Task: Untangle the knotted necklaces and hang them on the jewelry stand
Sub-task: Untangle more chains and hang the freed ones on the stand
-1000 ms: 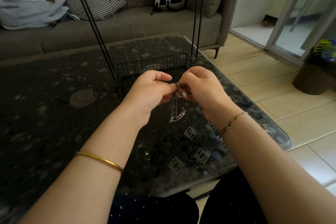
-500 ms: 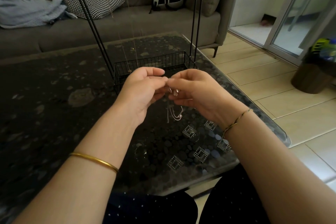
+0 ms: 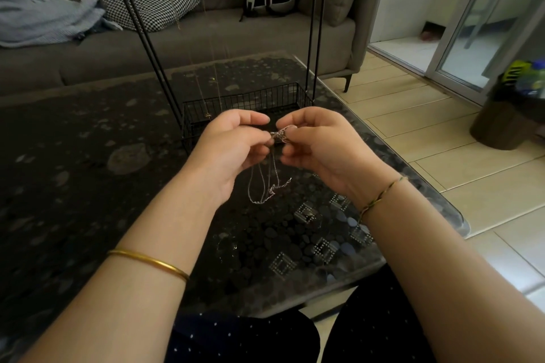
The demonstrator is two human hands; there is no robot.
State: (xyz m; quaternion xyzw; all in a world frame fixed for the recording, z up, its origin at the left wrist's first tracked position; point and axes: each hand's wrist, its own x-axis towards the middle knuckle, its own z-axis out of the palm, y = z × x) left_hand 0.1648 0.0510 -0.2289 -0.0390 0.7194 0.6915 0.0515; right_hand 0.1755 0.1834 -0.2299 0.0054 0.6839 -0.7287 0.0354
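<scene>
Fingertips (image 3: 261, 121) of the left hand (image 3: 233, 153) and the right hand (image 3: 324, 153) are curled in and clamped from either side on the knot (image 3: 280, 135) of the silver necklaces (image 3: 265, 188). The knot is held in the air just in front of the wire basket (image 3: 244, 99) at the foot of the jewelry stand (image 3: 141, 23). The loose loops and a short chain end hang below the knot, on the person's side of the basket, over the dark table (image 3: 88, 162). The step in hand looks like teasing the knot apart. It would go best with light pinches close to the tangle, working one strand slack and feeding it back through rather than drawing the hands apart, since tension would likely tighten such fine chain. Nothing can be made out inside the basket, and the hands hide its near wall. A thin gold chain (image 3: 208, 115) hangs from the stand over the basket's left corner, ending about at its rim.
</scene>
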